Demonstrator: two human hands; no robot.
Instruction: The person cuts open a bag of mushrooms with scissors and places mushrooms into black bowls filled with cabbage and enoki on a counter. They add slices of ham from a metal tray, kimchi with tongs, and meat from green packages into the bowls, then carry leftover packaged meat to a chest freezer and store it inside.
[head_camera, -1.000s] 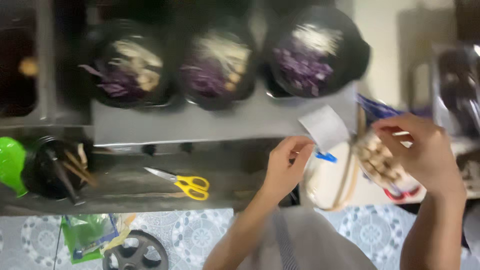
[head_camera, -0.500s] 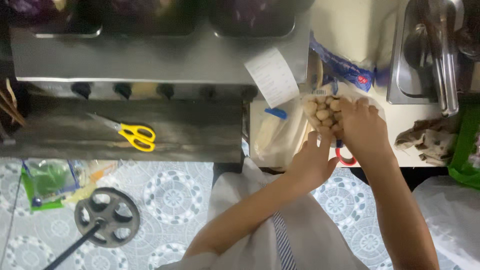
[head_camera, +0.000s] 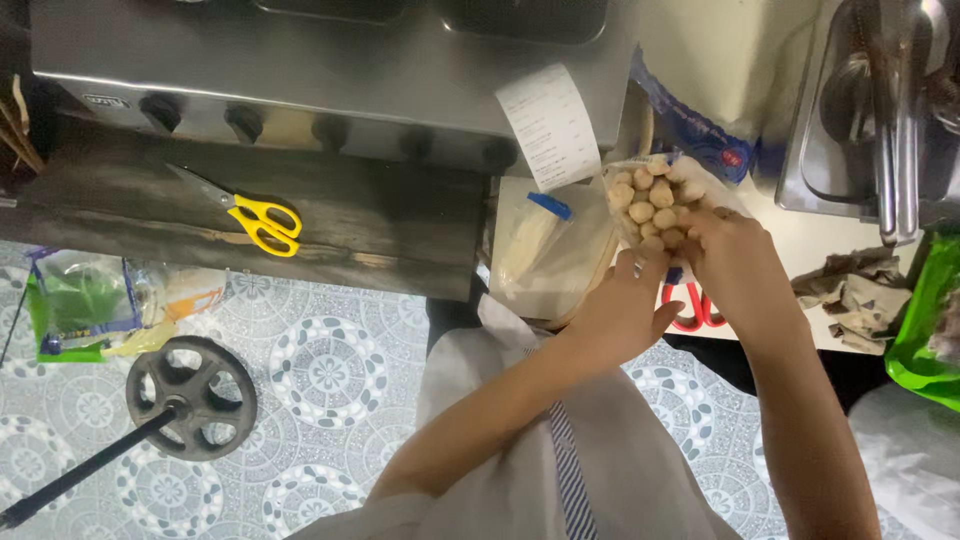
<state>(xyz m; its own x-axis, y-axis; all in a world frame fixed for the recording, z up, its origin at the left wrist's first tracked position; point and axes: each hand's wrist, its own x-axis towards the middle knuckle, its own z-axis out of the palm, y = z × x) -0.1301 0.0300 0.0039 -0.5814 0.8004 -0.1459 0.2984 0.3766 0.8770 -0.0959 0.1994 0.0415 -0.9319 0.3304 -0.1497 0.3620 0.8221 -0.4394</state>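
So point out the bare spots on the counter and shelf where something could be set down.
The dark shelf is bare to the right of the yellow scissors. A pale strip of counter lies open between the right hand and the crumpled paper. It is crowded around the bag of round balls that both hands hold, left hand below, beside the clear bag.

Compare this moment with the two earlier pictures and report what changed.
The left hand moved right from the white paper slip and closed on the clear bag of pale round balls, joining the right hand. The view also dropped, so the bowls at the top went out of sight. The yellow scissors stayed on the dark ledge, and the slip kept hanging.
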